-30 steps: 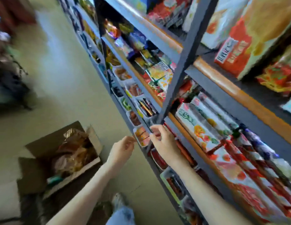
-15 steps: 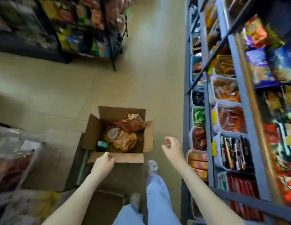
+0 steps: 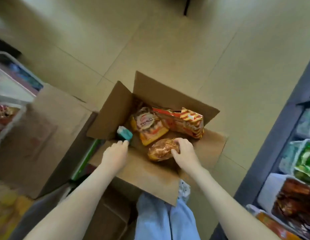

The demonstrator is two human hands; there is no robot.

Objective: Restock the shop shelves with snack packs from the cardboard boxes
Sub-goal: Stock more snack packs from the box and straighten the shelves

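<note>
An open cardboard box (image 3: 211,146) stands on the floor in front of me. Inside lie a golden-brown snack pack (image 3: 160,149), an orange pack with a round label (image 3: 150,129), a red-and-yellow striped pack (image 3: 187,123) and a small teal box (image 3: 125,133). My right hand (image 3: 182,151) grips the golden-brown pack at its right end. My left hand (image 3: 116,153) reaches over the near flap, its fingertips at the teal box; whether they hold it I cannot tell. The shop shelf (image 3: 271,153) runs along the right edge.
White bins of packs (image 3: 303,156) fill the shelf on the right. A closed cardboard box (image 3: 41,135) sits left of the open one, with a white crate (image 3: 10,94) beyond it. My jeans legs (image 3: 161,220) and a shoe (image 3: 183,189) are below the box.
I turned from the shelf to the box on the floor. Both hands left the shelf bins and came down into the box; my right hand took hold of the golden-brown pack.
</note>
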